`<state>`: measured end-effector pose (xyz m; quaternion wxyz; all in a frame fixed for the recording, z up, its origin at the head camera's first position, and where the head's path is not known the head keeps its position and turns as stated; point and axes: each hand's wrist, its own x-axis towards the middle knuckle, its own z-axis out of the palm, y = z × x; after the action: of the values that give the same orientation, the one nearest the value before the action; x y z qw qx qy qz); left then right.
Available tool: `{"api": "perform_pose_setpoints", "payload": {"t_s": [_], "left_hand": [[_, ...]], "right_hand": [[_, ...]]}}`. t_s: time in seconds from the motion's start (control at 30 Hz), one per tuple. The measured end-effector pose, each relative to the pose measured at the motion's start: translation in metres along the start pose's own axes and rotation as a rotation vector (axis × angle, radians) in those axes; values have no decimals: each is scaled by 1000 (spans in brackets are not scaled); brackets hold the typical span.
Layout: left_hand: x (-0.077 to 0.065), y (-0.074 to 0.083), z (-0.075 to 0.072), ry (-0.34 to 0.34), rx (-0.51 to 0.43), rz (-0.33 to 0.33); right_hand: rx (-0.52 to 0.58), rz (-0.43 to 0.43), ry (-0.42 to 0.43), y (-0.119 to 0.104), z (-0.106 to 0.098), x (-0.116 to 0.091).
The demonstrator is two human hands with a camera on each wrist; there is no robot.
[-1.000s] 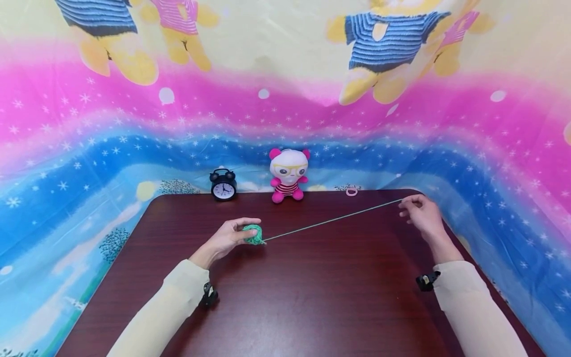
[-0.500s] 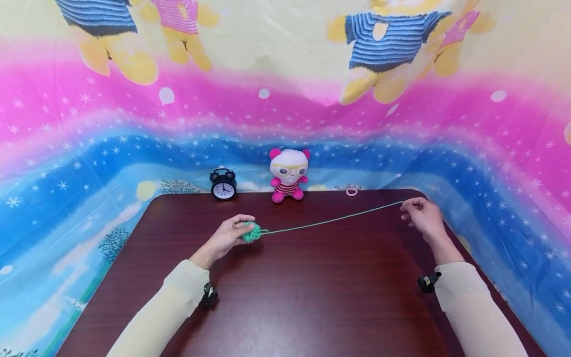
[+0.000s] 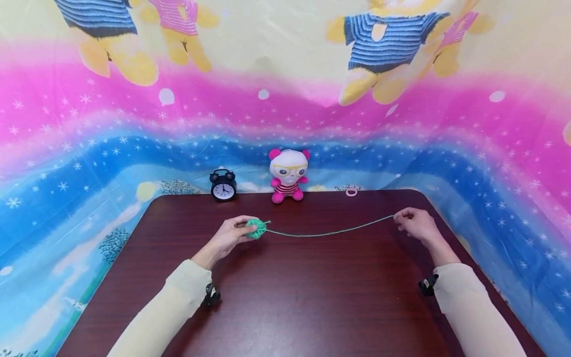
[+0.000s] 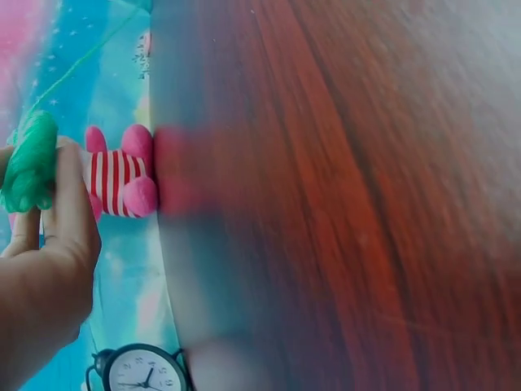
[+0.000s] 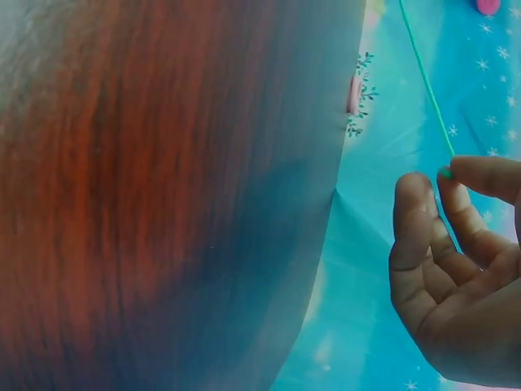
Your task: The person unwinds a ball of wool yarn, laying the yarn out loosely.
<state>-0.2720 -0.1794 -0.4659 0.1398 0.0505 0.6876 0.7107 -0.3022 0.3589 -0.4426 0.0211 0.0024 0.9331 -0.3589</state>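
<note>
My left hand (image 3: 226, 238) grips a small ball of green yarn (image 3: 256, 228) between thumb and fingers, held above the table. In the left wrist view the yarn ball (image 4: 32, 163) sits in the fingers at the left edge. From the ball a single green strand (image 3: 308, 235) runs across to the right and sags in the middle. My right hand (image 3: 418, 225) pinches the strand's far end between thumb and index finger. The right wrist view has the right hand (image 5: 464, 269) with the other fingers curled loosely and the strand (image 5: 427, 77) rising from the pinch.
A black twin-bell alarm clock (image 3: 223, 186) stands at the back edge of the dark wooden table (image 3: 303, 297). Beside it sits a pink and white panda plush (image 3: 289, 176). Further right lies a small pink ring-shaped item (image 3: 351, 192). A printed cloth (image 3: 285, 114) hangs behind the table.
The strand has gone from taut to sagging. My right hand has come slightly left and nearer. The yarn ball has turned in my left hand's fingers.
</note>
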Motion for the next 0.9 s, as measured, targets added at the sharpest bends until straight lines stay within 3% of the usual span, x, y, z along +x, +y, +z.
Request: {"api": "perform_pose_setpoints", "payload": {"t_s": [0.4, 0.7, 0.9], "left_hand": [[2, 6, 11, 12, 56, -1], [0, 10, 13, -14, 73, -13], [-1, 12, 14, -18, 98, -15]], "right_hand": [[-19, 58, -118, 2, 6, -3], [-27, 58, -128, 4, 12, 0], [-22, 14, -105, -4, 16, -1]]}}
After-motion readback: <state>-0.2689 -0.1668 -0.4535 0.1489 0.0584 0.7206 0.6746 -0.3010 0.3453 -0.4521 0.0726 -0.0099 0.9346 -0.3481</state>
